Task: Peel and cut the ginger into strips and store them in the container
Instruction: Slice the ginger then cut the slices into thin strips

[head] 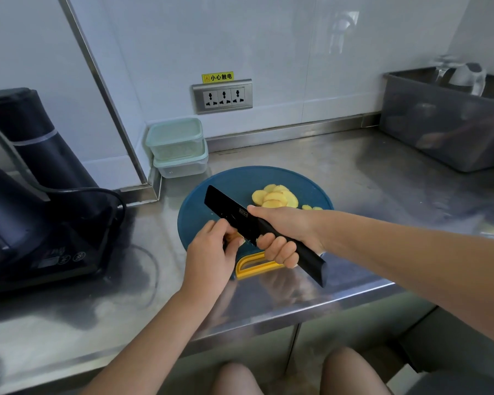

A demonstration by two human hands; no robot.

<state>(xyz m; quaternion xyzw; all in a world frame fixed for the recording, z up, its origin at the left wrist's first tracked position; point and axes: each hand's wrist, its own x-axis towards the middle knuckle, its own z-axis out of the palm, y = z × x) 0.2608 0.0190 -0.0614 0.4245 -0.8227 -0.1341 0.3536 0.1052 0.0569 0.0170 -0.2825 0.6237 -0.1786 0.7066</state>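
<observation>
Sitting in the left hand (211, 252) is a small bit of ginger (234, 238), pinched by curled fingers at the near edge of the round blue board (194, 206). It is mostly hidden, so I cannot tell which way its long side runs. The knife (228, 208) lies right against it, on its right side. The black blade points far and left, and the handle runs near and right. The right hand (283, 235) is wrapped tight round that handle, with one fingertip resting on the blade. The two hands are very close, so I think the next cut needs the left fingers tucked away from the edge. A pile of yellow ginger slices (274, 198) lies further back on the board, just past the right hand. Two containers (177, 146) with lids on are stacked in the far left corner of the steel table (354, 181), near the board's far edge.
</observation>
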